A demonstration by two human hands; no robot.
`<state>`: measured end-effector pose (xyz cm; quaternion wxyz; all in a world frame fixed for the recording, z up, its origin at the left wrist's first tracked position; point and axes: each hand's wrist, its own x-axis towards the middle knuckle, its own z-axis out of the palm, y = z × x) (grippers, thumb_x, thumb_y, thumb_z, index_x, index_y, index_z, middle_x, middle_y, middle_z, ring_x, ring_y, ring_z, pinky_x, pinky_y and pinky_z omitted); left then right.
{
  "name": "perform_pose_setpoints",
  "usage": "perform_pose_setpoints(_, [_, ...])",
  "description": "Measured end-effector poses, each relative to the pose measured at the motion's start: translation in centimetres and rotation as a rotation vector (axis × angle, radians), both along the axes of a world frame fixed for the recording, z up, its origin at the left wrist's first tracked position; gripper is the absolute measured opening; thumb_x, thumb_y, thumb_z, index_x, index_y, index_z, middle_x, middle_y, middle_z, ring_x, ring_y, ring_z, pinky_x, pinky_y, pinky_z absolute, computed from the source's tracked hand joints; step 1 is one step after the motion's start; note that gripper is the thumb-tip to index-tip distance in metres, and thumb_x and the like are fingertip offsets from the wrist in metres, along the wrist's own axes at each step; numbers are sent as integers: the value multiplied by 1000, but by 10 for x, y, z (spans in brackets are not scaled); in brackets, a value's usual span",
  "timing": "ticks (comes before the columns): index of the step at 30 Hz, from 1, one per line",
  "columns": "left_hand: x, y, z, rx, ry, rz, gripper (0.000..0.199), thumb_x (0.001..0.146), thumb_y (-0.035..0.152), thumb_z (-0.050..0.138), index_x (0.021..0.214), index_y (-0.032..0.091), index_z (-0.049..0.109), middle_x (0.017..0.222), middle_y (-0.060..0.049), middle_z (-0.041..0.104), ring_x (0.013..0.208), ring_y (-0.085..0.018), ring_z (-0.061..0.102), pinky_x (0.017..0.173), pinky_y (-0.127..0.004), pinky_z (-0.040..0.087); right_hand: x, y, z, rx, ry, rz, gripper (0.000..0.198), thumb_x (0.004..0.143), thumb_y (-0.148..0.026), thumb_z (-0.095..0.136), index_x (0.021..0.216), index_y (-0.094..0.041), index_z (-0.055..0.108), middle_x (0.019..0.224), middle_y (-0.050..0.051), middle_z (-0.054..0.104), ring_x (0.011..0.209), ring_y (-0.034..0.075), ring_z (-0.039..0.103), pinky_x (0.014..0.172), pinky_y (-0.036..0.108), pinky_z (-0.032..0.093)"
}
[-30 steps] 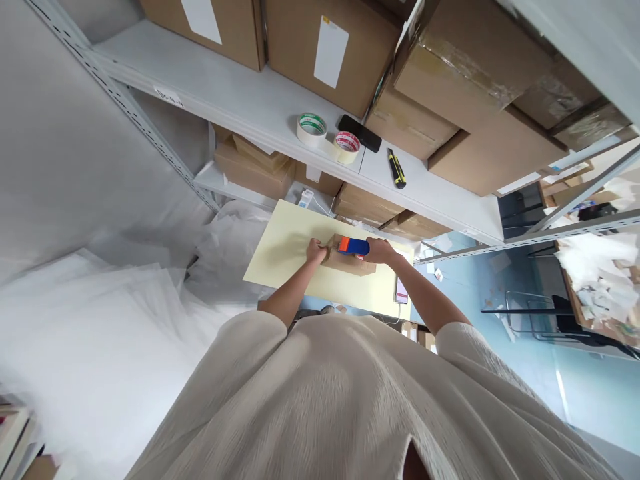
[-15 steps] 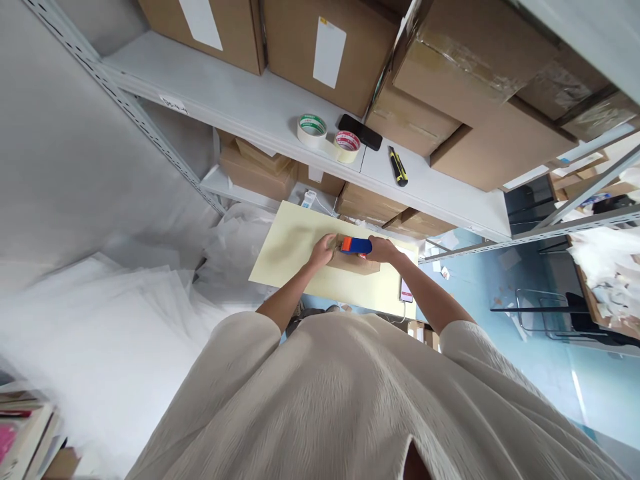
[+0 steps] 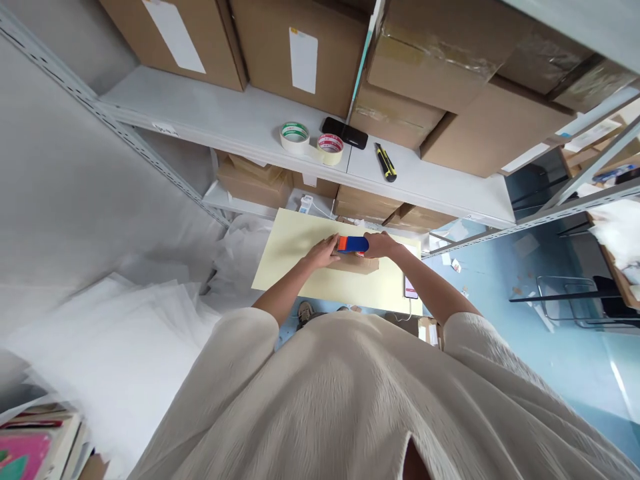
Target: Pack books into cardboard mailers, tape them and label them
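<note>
A small brown cardboard box lies on a pale yellow board in front of me. My left hand is closed over the box's left end, its fingers along the top edge. My right hand grips a blue and orange tape dispenser. The dispenser rests over the top of the box, with its orange end close to my left fingertips. Its handle and most of its tape roll are hidden by my hand and the blue body.
The pale yellow board carries a phone with a cable at its right. On the shelf beyond are tape rolls, a dark phone, a box cutter and large cartons. White foam sheets are piled left.
My left hand has shifted slightly farther over the box's left end, up against the dispenser's orange end. The dispenser stays over the box in my right hand. My view has turned a little.
</note>
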<state>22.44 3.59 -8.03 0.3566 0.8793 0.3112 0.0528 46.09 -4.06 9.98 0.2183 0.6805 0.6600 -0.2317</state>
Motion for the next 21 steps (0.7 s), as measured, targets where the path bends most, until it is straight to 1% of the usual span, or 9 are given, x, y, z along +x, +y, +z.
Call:
perform_pose_setpoints(3, [-1,3,3,29,49,-35,103,99,36,77,184,20,22,189,-21,35,177,-33,34,143,-51,30,15,-5,4,7,-1,13,52,96,-57,76,133,-22,65,126,17,83,118,38,78,117,47,44])
perform_pose_setpoints(5, [-3,4,7,42,80,-50,99,101,38,75,184,20,24,188,-20,36,177,-34,34,144,-52,28,34,-13,8,13,1,12,51,94,-58,78,129,-22,67,123,17,83,116,38,78,115,46,45])
perform_pose_setpoints(7, [-6,4,13,53,113,-63,96,102,39,72,184,20,26,189,-20,35,177,-34,33,144,-52,26,60,-26,10,36,17,15,48,94,-56,79,126,-22,67,119,16,84,114,37,78,115,45,44])
perform_pose_setpoints(10, [-9,5,23,70,162,-106,91,104,39,68,184,20,28,191,-18,32,179,-32,28,145,-51,24,107,-55,9,35,30,-10,42,92,-48,79,122,-22,67,111,14,84,106,35,79,114,45,42])
perform_pose_setpoints(13, [-11,5,31,87,212,-142,86,107,38,62,184,20,29,192,-15,28,180,-31,22,146,-49,21,155,-87,0,32,45,-30,38,87,-38,80,119,-23,66,108,11,84,101,33,79,112,43,41])
perform_pose_setpoints(16, [-10,5,36,92,262,-152,84,109,41,59,185,21,29,193,-14,27,180,-31,22,146,-50,19,195,-116,-15,26,18,-73,40,84,-37,79,118,-24,64,111,12,84,103,35,78,112,45,39])
perform_pose_setpoints(18, [-9,6,38,93,285,-153,83,110,43,58,185,23,29,193,-13,28,180,-31,23,146,-51,20,213,-128,-26,26,24,-95,41,84,-37,78,120,-24,64,112,12,83,103,35,78,112,46,38])
perform_pose_setpoints(21, [-8,7,42,101,317,-150,84,110,46,59,185,24,30,192,-13,29,180,-32,23,146,-52,21,222,-134,-43,14,34,-88,43,83,-35,78,121,-23,64,113,13,83,103,35,77,111,46,37])
